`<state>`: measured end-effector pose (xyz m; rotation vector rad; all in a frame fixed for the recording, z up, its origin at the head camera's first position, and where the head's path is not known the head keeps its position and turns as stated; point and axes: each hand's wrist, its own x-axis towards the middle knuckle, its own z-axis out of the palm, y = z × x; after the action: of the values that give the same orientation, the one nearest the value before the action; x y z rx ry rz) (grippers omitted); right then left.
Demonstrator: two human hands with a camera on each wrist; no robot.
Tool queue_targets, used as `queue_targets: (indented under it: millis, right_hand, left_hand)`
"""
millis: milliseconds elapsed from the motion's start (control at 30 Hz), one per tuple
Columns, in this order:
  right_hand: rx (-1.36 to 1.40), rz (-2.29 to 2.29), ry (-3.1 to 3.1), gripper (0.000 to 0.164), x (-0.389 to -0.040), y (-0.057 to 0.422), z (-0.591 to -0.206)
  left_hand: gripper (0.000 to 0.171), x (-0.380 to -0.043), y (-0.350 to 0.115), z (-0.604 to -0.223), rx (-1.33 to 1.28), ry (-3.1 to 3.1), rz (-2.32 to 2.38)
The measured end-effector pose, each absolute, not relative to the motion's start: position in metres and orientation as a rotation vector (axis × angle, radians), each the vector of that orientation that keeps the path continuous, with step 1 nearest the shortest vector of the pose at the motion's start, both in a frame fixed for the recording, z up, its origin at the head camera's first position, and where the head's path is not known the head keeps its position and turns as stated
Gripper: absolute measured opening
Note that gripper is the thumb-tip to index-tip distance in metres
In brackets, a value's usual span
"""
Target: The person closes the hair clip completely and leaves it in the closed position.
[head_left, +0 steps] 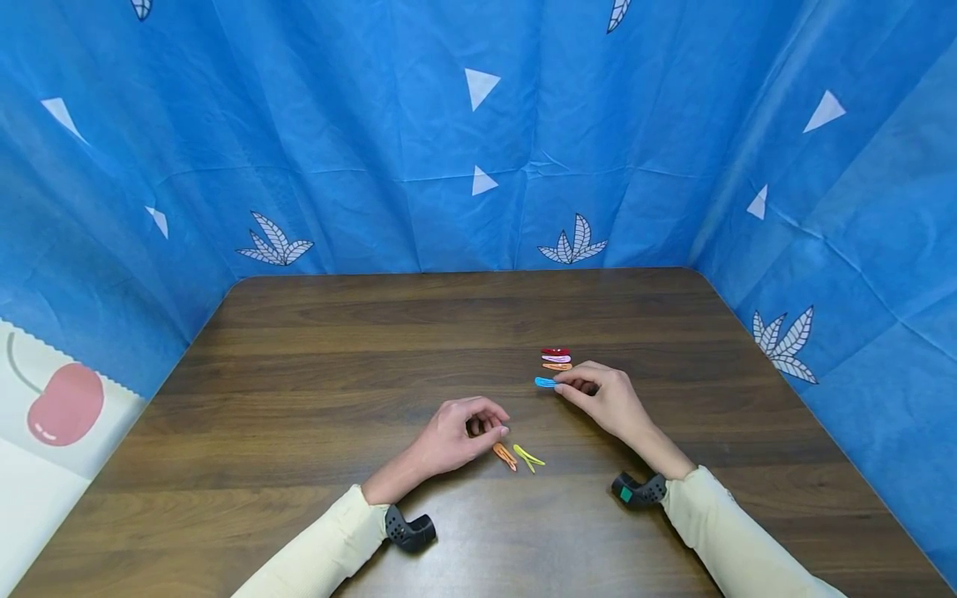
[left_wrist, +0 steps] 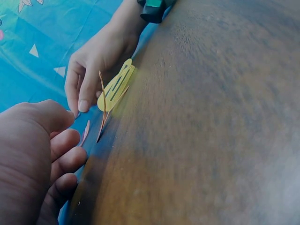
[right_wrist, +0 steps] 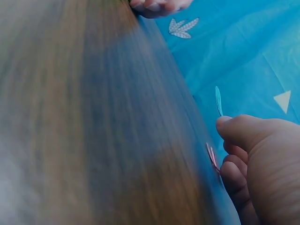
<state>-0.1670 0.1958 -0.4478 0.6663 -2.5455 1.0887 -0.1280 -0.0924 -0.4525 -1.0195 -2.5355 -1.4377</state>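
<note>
A blue snap hair clip is pinched at its right end between the thumb and fingers of my right hand; the right wrist view shows the same clip sticking up past the thumb. Just beyond it lie a red hair clip, a white-and-purple one and an orange one, stacked in a row. My left hand hovers with loosely bent fingers, holding nothing visible. Close to its fingertips are an orange hair clip and a yellow hair clip, both sprung apart.
The brown wooden table stretches around both hands. Blue patterned curtain hangs behind it and along the sides. At the far left is a white cloth with a cherry print.
</note>
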Motion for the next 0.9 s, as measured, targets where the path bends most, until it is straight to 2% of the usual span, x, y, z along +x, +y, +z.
queue_targets:
  millis: [367,900]
  right_hand:
    - [0.568,1.068,-2.591,0.013,-0.176,0.204,-0.450]
    - [0.593,0.952,-2.595,0.013,-0.186,0.209,-0.453]
  left_hand:
    - [0.009,-0.128,-0.093,-0.452,-1.030,-2.534,-1.422]
    - [0.011,-0.128,-0.093,-0.452,-1.020,-2.535,-1.405]
